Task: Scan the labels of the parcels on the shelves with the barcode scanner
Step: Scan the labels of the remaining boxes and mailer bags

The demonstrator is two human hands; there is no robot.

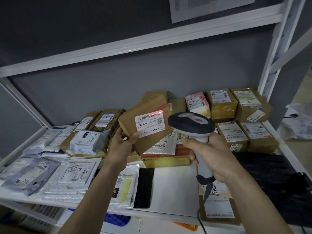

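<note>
My left hand (pixel 120 147) grips a brown cardboard parcel (pixel 143 108) by its lower left corner and holds it tilted above the shelf. Its white label (pixel 150 124) faces me, and a red scan line crosses the label's top right edge. My right hand (pixel 211 152) grips the handle of a grey and black barcode scanner (pixel 190 124), just right of the parcel, with its head pointing at the label. The scanner's cable hangs down from the handle.
The white shelf (pixel 173 181) holds several cardboard boxes (pixel 222 105) at the back right and grey plastic mailer bags (pixel 72 176) at the left. A black mat (pixel 273 179) lies at the right. Another shelf beam (pixel 135 43) runs overhead, with an upright post (pixel 276 65) at the right.
</note>
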